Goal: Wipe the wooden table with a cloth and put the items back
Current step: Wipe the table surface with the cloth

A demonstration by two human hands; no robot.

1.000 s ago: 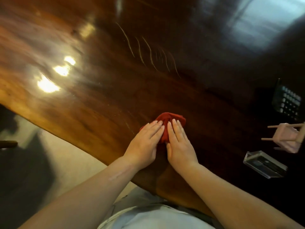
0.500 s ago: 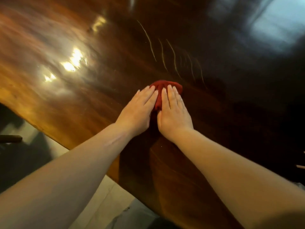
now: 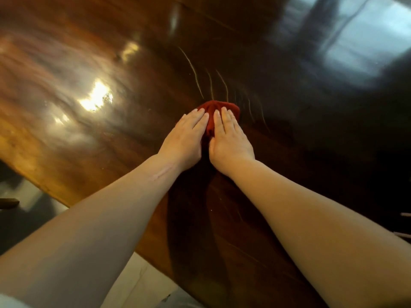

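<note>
both hands flat on the cloth (image 3: 219, 112), palms down, side by side. left hand (image 3: 185, 140) and right hand (image 3: 229, 141) nearly touching at the thumbs. fingers (image 3: 198, 120) straight and close together, not curled, nothing pinched; just pressing the cloth down onto the table (image 3: 100, 134). cloth is red, bunched, mostly under the fingertips, with a lump sticking out past them on the far side and a strip showing in the gap between the hands. both arms stretched well out from the body. just beyond the cloth, a fan of thin pale streaks (image 3: 195, 78) on the wood, running away from the hands. left of the left hand, bright glare patches (image 3: 97, 97) on the glossy top. far right of the right hand, a pale window reflection (image 3: 355, 45). near edge of the table runs diagonally under the left forearm, pale floor (image 3: 138, 283) below it. pink stick ends (image 3: 405, 215) at the right frame edge, too cropped to identify.
</note>
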